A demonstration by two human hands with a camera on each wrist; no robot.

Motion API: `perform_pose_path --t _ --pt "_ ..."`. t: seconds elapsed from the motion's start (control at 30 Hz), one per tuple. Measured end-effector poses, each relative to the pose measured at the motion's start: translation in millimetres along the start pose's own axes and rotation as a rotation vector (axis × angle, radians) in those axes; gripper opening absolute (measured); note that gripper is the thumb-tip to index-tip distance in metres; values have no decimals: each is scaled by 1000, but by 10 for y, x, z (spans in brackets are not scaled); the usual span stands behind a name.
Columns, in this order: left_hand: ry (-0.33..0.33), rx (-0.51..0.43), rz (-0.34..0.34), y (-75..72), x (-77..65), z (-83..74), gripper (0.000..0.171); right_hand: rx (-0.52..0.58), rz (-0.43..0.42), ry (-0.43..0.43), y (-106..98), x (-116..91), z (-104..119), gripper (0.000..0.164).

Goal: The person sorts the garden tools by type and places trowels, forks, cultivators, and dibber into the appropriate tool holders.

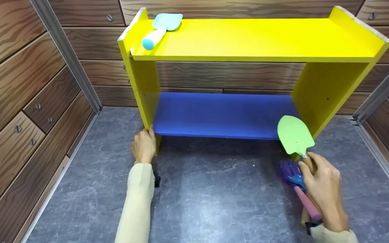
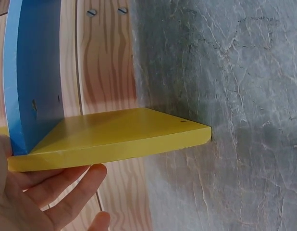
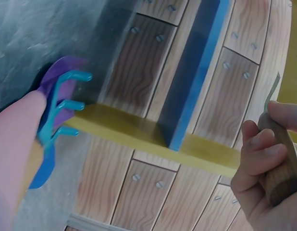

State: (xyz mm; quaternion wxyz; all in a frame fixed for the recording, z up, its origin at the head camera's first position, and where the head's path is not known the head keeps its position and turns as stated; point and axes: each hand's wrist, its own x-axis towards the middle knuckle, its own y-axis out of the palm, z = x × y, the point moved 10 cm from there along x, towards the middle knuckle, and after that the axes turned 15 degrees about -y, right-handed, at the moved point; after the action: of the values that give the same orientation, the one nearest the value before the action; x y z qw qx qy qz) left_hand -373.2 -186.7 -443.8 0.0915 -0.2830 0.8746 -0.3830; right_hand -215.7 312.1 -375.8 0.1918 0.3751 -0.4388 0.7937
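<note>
Your green trowel (image 1: pixel 295 134) is in your right hand (image 1: pixel 322 179), thumb and fingers pinching its wooden handle; its long axis runs forward and slightly left, blade leading. From the head view the blade overlaps the right front corner of the blue shelf (image 1: pixel 221 114), though you can't tell whether it is over the edge or short of it. Your left hand (image 1: pixel 144 145), well apart, grips the left side panel (image 1: pixel 149 84) low down. The right side panel (image 1: pixel 333 87) bounds you on the right, the yellow top (image 1: pixel 248 38) overhead; room opens leftward. The blue fork (image 1: pixel 296 181) and pink-handled tool (image 1: pixel 307 204) lie close by your right hand on the worktop (image 1: pixel 214 189).
</note>
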Motion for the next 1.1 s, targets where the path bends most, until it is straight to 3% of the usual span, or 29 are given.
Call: perform_pose_path --t 0.27,0.53,1.1 --pt "5 -8 -7 -8 -17 13 49 38 -53 -91 40 179 168 28" --pt "16 -20 -30 -33 -13 8 48 55 -68 -125 60 290 270 27" --pt "12 -13 -4 -11 3 -1 48 111 -107 -172 85 538 529 28"
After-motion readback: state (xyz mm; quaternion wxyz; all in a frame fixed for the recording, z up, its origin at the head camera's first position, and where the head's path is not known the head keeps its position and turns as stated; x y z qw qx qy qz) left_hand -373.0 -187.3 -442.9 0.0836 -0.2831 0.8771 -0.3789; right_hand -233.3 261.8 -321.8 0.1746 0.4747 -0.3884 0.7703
